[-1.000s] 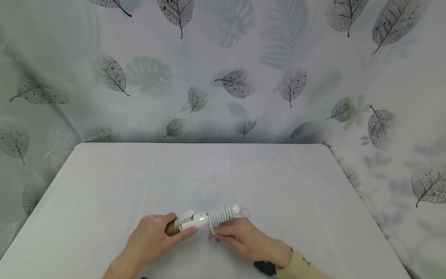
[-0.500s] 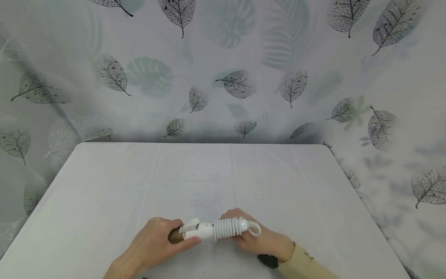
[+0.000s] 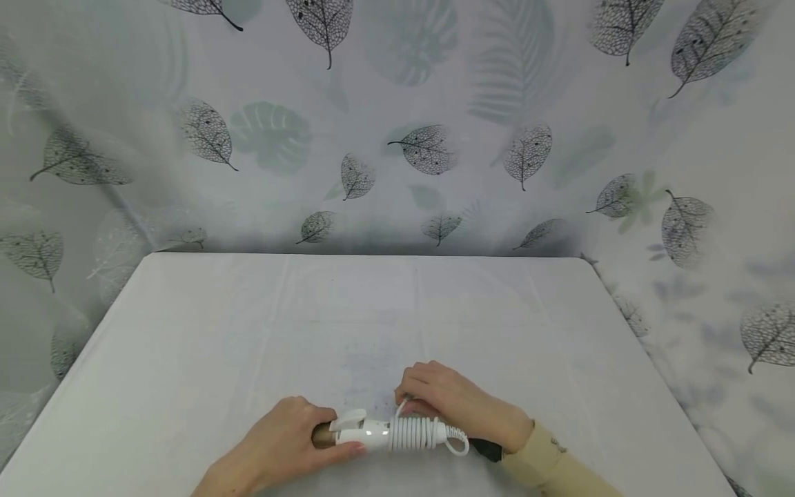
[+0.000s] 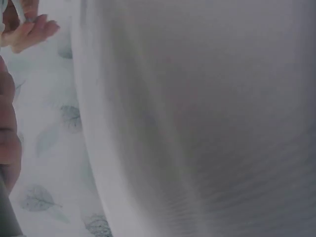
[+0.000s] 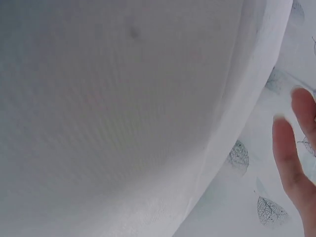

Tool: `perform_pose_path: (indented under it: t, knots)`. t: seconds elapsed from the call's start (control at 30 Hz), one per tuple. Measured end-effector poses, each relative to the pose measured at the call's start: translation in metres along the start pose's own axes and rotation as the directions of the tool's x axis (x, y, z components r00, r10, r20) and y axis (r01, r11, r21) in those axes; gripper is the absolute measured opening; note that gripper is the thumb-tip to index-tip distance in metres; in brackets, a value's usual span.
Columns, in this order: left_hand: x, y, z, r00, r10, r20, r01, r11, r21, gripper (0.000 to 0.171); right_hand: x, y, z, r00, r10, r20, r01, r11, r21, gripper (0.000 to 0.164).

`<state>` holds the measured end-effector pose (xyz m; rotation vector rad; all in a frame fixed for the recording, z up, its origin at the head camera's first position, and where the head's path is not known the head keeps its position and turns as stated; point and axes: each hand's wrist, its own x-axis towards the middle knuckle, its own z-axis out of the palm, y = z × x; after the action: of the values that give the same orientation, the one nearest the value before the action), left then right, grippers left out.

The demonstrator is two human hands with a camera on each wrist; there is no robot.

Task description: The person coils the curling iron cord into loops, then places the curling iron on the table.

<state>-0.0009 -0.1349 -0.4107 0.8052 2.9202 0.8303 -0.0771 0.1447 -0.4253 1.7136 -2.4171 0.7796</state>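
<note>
In the head view, a white curling iron [image 3: 371, 435] with a brown barrel [image 3: 323, 436] lies crosswise near the front of the table. My left hand [image 3: 279, 442] grips it at the barrel end, thumb along the near side. White cord [image 3: 413, 434] is wound in several turns round the handle, and a small loop of it bends out at the right end. Just beyond the handle, my right hand [image 3: 459, 400] pinches a stretch of cord that rises from the coil. The left wrist view catches the right fingers [image 4: 34, 34] at its upper left; the right wrist view shows two fingers [image 5: 289, 158].
The white table [image 3: 348, 310] reaches back to a leaf-patterned curtain [image 3: 397, 200] behind it and at both sides. A dark object [image 3: 487, 450], partly hidden, shows beneath my right wrist.
My right hand has passed from the near side of the handle, underneath, to the far side with the cord. The curling iron and left hand have shifted slightly right and nearer.
</note>
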Motion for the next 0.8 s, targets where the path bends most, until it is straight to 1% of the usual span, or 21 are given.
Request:
perform_pose_path:
  t: [0.13,0.23,0.3,0.47,0.57,0.67,0.8]
  knots:
    - [0.001,0.000,0.005,0.995,-0.047,0.085,0.046,0.999,0.006,0.049,-0.001,0.001,-0.004,0.999,0.006,0.052,-0.008,1.000,0.027,0.007]
    - [0.002,0.002,0.007,0.990,-0.071,0.124,0.071,0.997,0.007,0.050,-0.001,0.001,-0.005,0.997,0.012,0.078,-0.016,0.999,0.048,0.007]
    - [0.002,0.002,0.008,0.988,-0.085,0.131,0.085,0.996,0.008,0.052,-0.001,0.001,-0.006,0.998,0.005,0.062,-0.008,0.999,0.050,0.008]
    - [0.007,0.003,0.009,0.981,-0.123,0.147,0.126,0.992,-0.009,0.055,0.000,0.001,-0.008,1.000,0.016,-0.009,-0.015,0.999,0.042,0.010]
    - [0.009,0.002,0.010,0.977,-0.147,0.152,0.149,0.989,-0.006,0.055,0.000,0.001,-0.010,0.998,0.055,-0.012,-0.055,0.997,0.050,0.010]
    - [0.010,-0.003,0.011,0.972,-0.164,0.166,0.170,0.985,-0.018,0.052,0.000,-0.001,-0.010,0.993,0.121,0.005,-0.121,0.991,0.052,0.010]
    - [0.010,-0.010,0.012,0.967,-0.158,0.200,0.176,0.981,-0.076,0.047,-0.002,-0.004,-0.009,0.976,0.214,0.042,-0.215,0.975,0.045,0.014]
